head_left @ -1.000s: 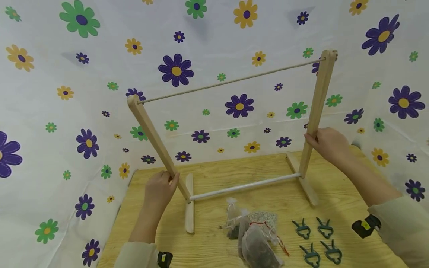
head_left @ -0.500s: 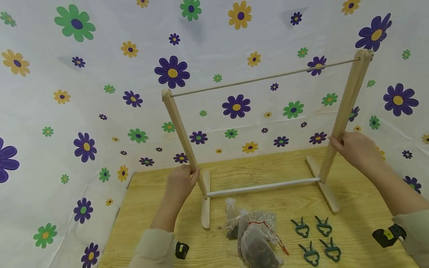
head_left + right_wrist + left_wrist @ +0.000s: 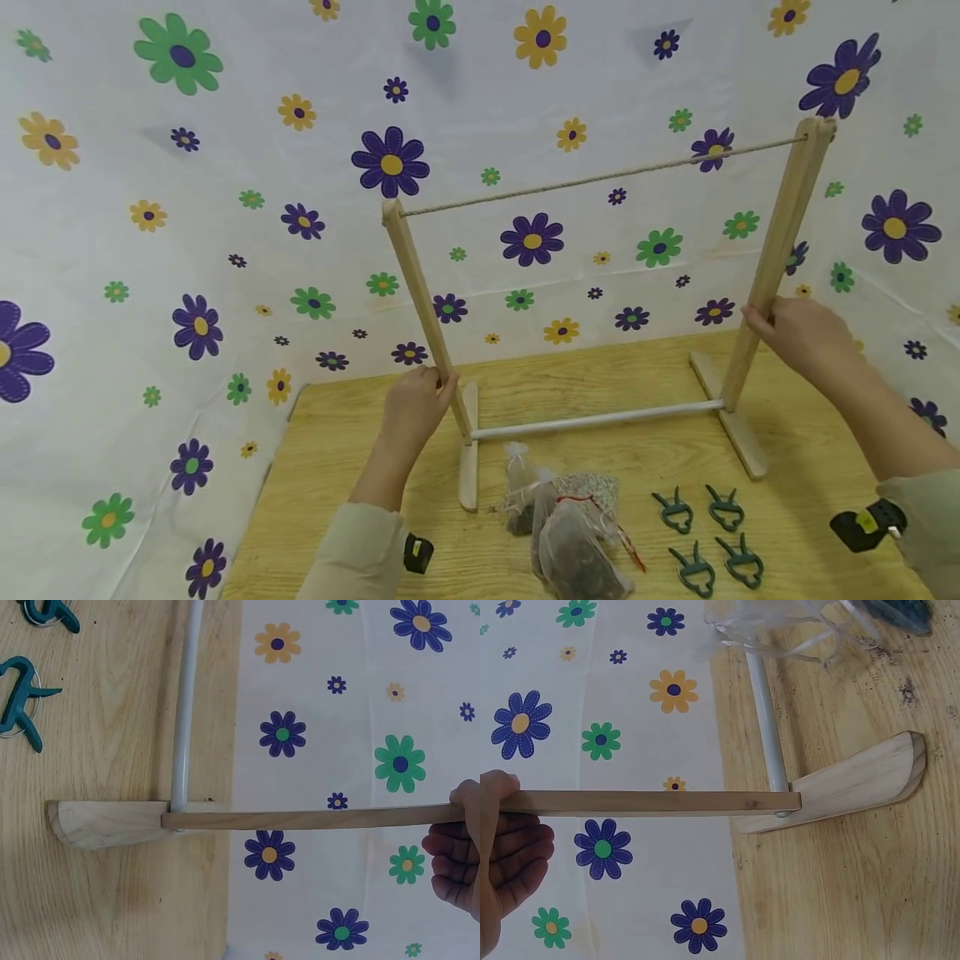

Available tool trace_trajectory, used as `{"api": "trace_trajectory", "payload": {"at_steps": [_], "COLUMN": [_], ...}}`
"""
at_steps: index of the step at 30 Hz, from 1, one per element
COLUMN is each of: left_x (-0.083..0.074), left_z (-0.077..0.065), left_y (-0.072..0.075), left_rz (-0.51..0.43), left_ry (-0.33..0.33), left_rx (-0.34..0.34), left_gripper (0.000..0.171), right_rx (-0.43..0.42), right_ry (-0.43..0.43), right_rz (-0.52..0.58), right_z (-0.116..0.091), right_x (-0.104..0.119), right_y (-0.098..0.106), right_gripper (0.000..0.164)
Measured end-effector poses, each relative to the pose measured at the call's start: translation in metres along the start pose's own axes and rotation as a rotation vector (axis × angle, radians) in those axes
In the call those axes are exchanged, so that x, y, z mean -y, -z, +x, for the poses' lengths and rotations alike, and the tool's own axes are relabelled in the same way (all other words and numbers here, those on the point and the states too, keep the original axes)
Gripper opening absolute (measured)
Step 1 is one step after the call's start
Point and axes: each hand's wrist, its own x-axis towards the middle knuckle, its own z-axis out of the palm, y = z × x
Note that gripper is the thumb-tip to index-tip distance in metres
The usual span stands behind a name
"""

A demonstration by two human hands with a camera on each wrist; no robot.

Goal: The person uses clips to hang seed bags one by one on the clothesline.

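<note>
A wooden rack (image 3: 776, 242) stands on the table, its two posts joined by a rope (image 3: 600, 177) at the top and a white rod (image 3: 600, 418) near the feet. My left hand (image 3: 414, 408) grips the left post low down, thumb on the near side. Higher on the right post, my right hand (image 3: 806, 333) holds it between thumb and fingers. In the left wrist view the left post (image 3: 652, 802) meets a flat wooden foot (image 3: 862, 776). The right wrist view has the right post (image 3: 315, 819) in the fingers, its foot (image 3: 112, 823) on the tabletop.
Mesh drawstring bags (image 3: 577, 550) with dark contents lie in front of the rack, beside a bag of pale grains (image 3: 592, 487). Several green clips (image 3: 726, 507) rest to their right. A flowered cloth (image 3: 480, 100) hangs behind the wooden table (image 3: 337, 467).
Both hands have shifted the rack to the right across the table, mostly in the first half second, then only slightly. The bags and clips stayed in place.
</note>
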Motion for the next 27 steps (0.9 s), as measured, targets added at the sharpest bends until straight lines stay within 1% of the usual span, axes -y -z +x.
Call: {"api": "trace_trajectory", "payload": {"at_steps": [3, 5, 7, 9, 11, 13, 17, 21, 23, 27], "left_x": [-0.001, -0.002, -0.002, -0.002, -0.003, -0.003, -0.003, -0.002, -0.001, -0.001], "left_z": [-0.002, -0.004, -0.004, -0.004, -0.005, -0.006, -0.012, -0.022, -0.027, -0.036], "left_y": [-0.003, -0.006, -0.007, -0.009, -0.009, -0.009, -0.009, -0.008, -0.008, -0.009], "left_rz": [-0.004, -0.01, -0.02, -0.042, -0.073, -0.1, -0.123, -0.117, -0.106, -0.072], "left_ry": [0.005, 0.001, 0.012, 0.03, 0.063, 0.099, 0.135, 0.138, 0.127, 0.098], "left_rx": [0.007, -0.006, -0.01, -0.016, -0.011, -0.003, 0.027, 0.054, 0.065, 0.075], "left_gripper": [0.03, 0.029, 0.029, 0.029, 0.029, 0.03, 0.029, 0.027, 0.025, 0.024], "right_rx": [0.03, 0.027, 0.025, 0.018, 0.018, 0.021, 0.049, 0.098, 0.111, 0.137], "right_ry": [-0.006, 0.002, -0.005, -0.01, -0.031, -0.053, -0.066, -0.051, -0.046, -0.045], "right_rz": [0.005, -0.001, 0.001, 0.003, 0.019, 0.037, 0.036, 0.013, 0.006, 0.036], "right_z": [0.0, 0.001, 0.0, 0.0, -0.001, -0.002, -0.007, -0.017, -0.022, -0.033], "right_x": [-0.002, -0.004, -0.004, -0.004, -0.003, -0.003, -0.007, -0.014, -0.018, -0.023], "right_y": [-0.004, -0.006, -0.007, -0.008, -0.008, -0.008, -0.01, -0.017, -0.021, -0.029], "right_gripper": [0.058, 0.057, 0.057, 0.057, 0.058, 0.06, 0.06, 0.054, 0.049, 0.041]}}
